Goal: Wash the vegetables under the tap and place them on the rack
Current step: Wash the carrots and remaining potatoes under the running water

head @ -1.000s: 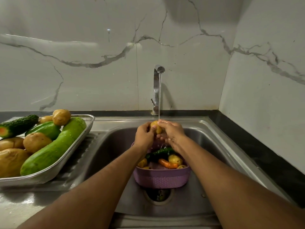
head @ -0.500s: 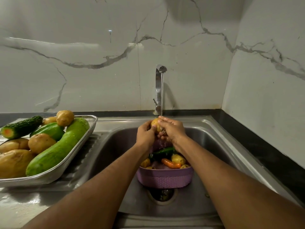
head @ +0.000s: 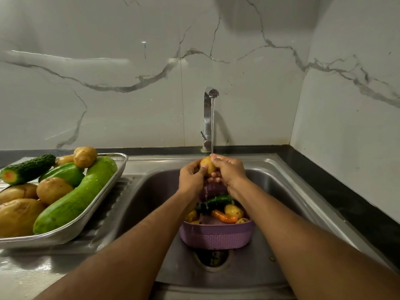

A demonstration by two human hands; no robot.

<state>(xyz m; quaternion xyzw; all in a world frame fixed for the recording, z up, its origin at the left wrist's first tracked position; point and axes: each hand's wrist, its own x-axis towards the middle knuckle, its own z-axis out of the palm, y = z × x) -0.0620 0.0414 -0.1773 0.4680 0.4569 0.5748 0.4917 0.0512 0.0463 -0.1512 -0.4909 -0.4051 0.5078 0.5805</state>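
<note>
A small yellow potato (head: 207, 165) sits between both my hands under the running stream from the tap (head: 209, 118). My left hand (head: 191, 177) grips it from the left, my right hand (head: 229, 171) curls round it from the right. Below them a purple basket (head: 216, 236) stands in the sink (head: 287, 191), holding a cucumber, a carrot (head: 224, 217) and small potatoes. On the drainboard at left a metal mesh rack (head: 95, 208) carries large potatoes, green gourds and a cut cucumber (head: 26, 168).
The open drain (head: 213, 257) lies just in front of the basket. A black counter strip (head: 346, 204) runs along the right wall. Marble walls close off the back and right sides. The ribbed drainboard lies under the rack.
The hands stay under the stream with the potato, shifting slightly on it. The view has drifted a little, so everything sits slightly to the right.
</note>
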